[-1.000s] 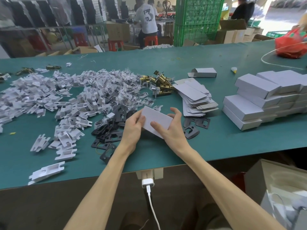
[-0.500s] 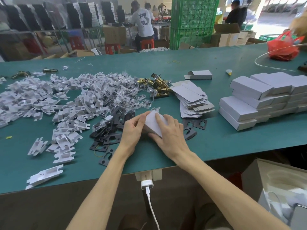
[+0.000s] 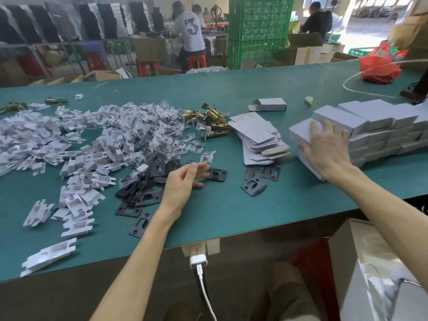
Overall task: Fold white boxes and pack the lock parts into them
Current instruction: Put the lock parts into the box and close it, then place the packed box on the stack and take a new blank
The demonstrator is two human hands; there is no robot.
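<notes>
**Folded box carried over to the stack**

The right hand (image 3: 328, 149) lies palm down on a closed white box (image 3: 298, 132), fingers spread flat across its top and thumb along its near edge. Half a second ago both hands held this box in the middle of the counter (image 3: 231, 216); now it sits at the front left corner of the stack of boxes (image 3: 382, 126) on the right. The box is plain white, long and rectangular, its visible flaps shut, and it is slightly blurred.

The left hand (image 3: 183, 184) has let go and hovers with loosely bent fingers, holding nothing, just above the black plates (image 3: 143, 191).

Between the hands lies a fanned pile of flat box blanks (image 3: 259, 137), with brass latches (image 3: 213, 119) just behind it. Bagged screws (image 3: 162, 126) and white inserts (image 3: 46, 140) spread across the left of the counter.
</notes>
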